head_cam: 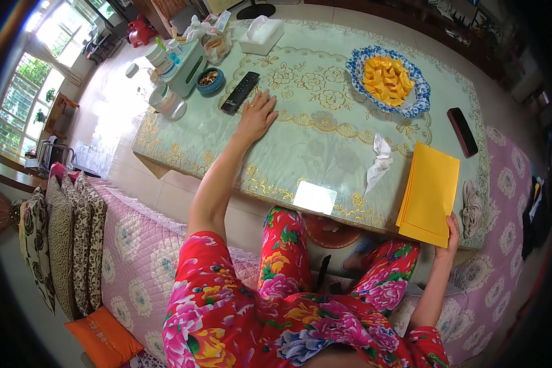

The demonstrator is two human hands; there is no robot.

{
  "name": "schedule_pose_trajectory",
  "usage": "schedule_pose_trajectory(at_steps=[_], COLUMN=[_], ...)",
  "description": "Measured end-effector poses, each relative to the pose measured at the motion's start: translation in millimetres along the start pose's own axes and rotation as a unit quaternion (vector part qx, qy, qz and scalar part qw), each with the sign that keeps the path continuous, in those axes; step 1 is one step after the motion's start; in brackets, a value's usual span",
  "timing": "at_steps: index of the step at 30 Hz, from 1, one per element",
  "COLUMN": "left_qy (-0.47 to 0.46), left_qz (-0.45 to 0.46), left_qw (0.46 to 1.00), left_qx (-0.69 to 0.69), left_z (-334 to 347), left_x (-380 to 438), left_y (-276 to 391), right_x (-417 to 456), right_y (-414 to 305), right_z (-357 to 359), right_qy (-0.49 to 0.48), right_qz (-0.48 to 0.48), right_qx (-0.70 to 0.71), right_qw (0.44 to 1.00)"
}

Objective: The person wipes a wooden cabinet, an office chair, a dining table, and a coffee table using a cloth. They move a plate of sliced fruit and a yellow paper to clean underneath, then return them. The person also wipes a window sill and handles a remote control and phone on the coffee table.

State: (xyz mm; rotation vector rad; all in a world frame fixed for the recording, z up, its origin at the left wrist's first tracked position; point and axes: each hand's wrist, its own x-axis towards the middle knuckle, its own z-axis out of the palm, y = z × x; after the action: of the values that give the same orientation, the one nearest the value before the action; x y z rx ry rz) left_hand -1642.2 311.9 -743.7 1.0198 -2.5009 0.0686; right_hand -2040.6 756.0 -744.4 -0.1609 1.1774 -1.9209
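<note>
My left hand (259, 116) rests flat on the table covering, fingers spread, just beside a black remote control (240, 92). At the table's right front, my right hand (451, 237) grips the lower right corner of several sheets of yellow paper (430, 193). Their edges fan out slightly, and the thumb lies out of sight. Left of the sheets lies a crumpled white tissue (379, 162). Farther back, a blue-and-white scalloped bowl (420, 99) holds a heap of folded yellow paper pieces (388, 80).
A dark oblong case (462, 132) and a bunched cloth (472, 209) lie along the table's right side. Toward the back left stand a clear bottle (168, 102), a small blue bowl (210, 80), a green organizer box (188, 64) and a tissue box (262, 39). A quilted sofa (138, 225) runs behind.
</note>
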Motion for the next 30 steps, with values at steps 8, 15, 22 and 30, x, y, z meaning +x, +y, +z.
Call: schedule_pose_trajectory(at_steps=[8, 15, 22, 30], left_qy=[0.011, 0.052, 0.065, 0.078], left_qz=[-0.008, -0.056, -0.140, -0.228], left_qw=[0.993, 0.994, 0.988, 0.970], left_qx=[-0.120, -0.079, 0.031, 0.000], left_z=[10.8, -29.5, -56.6, -64.3], left_x=[0.0, -51.1, -84.1, -82.6], left_y=[-18.7, -19.1, -90.9, -162.1], right_x=[2.9, 2.9, 1.0, 1.2], right_y=[3.4, 0.6, -3.9, -6.2], right_z=[-0.3, -4.4, -0.1, 11.6], right_qy=[-0.013, -0.017, -0.001, 0.006], right_qz=[0.015, 0.024, 0.003, 0.002], right_qx=[-0.034, -0.020, -0.047, -0.070], right_qw=[0.999, 0.999, 0.999, 0.997])
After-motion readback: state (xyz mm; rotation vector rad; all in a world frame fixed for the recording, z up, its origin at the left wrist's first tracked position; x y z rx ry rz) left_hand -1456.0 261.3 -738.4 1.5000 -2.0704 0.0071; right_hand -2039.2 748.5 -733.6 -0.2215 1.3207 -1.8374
